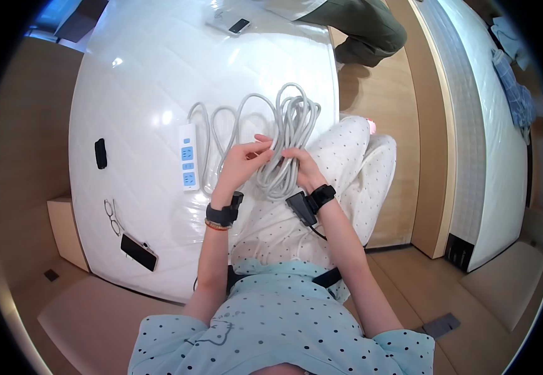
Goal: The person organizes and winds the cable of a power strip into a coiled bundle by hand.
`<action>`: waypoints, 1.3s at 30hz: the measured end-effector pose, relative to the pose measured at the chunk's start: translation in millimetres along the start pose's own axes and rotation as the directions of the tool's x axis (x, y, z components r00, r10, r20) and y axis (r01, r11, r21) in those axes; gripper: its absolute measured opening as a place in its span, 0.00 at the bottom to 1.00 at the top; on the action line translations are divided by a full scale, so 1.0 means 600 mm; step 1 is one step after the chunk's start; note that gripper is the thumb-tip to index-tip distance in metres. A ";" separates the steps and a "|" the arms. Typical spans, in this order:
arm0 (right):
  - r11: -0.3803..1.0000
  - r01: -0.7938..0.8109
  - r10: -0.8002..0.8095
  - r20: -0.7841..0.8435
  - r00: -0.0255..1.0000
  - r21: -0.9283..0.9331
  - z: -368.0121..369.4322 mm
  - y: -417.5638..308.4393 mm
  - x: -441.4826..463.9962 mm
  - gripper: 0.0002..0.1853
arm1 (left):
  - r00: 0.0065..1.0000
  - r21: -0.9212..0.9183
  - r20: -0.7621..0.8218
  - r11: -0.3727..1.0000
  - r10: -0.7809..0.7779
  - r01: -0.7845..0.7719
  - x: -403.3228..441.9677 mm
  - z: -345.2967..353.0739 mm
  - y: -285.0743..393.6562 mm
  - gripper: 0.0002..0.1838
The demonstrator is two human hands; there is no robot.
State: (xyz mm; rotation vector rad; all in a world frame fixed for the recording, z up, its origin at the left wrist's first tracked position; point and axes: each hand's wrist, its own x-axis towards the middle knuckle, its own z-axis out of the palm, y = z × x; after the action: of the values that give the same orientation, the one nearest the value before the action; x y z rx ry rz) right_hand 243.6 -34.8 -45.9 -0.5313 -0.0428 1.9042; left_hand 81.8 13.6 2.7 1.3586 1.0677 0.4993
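A grey cable (296,119) is gathered in a bundle of several long loops above my lap. My right hand (304,167) grips the bundle from its right side, fingers partly hidden among the loops. On the other side, my left hand (246,164) has its thumb and fingers closed at the bundle's left edge, on a strand of the cable. Loose curves of the cable run left across the plastic-covered mattress (140,81) to a white power strip (188,156) with blue sockets, which lies flat beside my left hand.
A black case (101,154), eyeglasses (112,215) and a dark-screened phone (139,252) lie toward the mattress's left side. Another phone (239,26) is at the far end, near a person's leg in green trousers (368,28). A second wrapped mattress (471,125) stands to the right.
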 end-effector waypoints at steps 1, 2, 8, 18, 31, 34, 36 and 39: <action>1.000 0.014 -0.014 0.073 0.997 -0.007 0.006 -0.003 -0.002 0.25 | 1.000 0.038 -0.017 0.999 -0.019 0.020 -0.002 0.005 0.002 0.14; 0.999 0.030 -0.029 0.038 0.999 -0.020 0.006 -0.002 -0.004 0.24 | 0.998 0.131 -0.067 0.991 0.008 0.000 -0.005 0.006 0.005 0.12; 0.997 0.079 -0.077 -0.145 0.986 0.010 -0.021 0.004 -0.003 0.18 | 0.800 0.489 -0.478 0.866 0.362 -0.099 -0.026 -0.001 -0.007 0.13; 0.990 0.060 -0.058 -0.015 0.998 0.127 -0.037 0.005 -0.001 0.13 | 0.979 -0.049 -0.163 0.992 -0.119 0.113 -0.047 -0.057 -0.051 0.12; 0.985 0.097 -0.134 -0.270 0.953 -0.145 -0.008 0.008 0.004 0.11 | 0.937 0.317 -0.214 0.927 0.277 -0.202 -0.010 0.067 0.011 0.07; 0.999 0.041 -0.030 -0.300 0.953 0.031 -0.014 0.001 0.001 0.10 | 0.855 0.427 -0.305 0.863 0.420 -0.271 -0.011 0.070 0.004 0.11; 0.999 0.004 0.011 -0.297 0.955 0.051 -0.031 0.002 0.012 0.10 | 0.695 0.694 -0.410 0.696 0.591 -0.183 -0.006 0.057 -0.011 0.12; 0.998 0.040 -0.050 -0.194 0.980 -0.054 -0.042 0.010 0.017 0.09 | 0.810 0.718 -0.440 0.693 0.387 0.059 -0.004 0.037 -0.065 0.16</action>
State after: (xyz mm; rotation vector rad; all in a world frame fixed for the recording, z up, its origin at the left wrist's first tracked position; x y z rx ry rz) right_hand 245.0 -33.3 -73.6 -0.7433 0.0261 1.8023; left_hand 88.3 -8.2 -35.9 2.0910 1.7555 0.6987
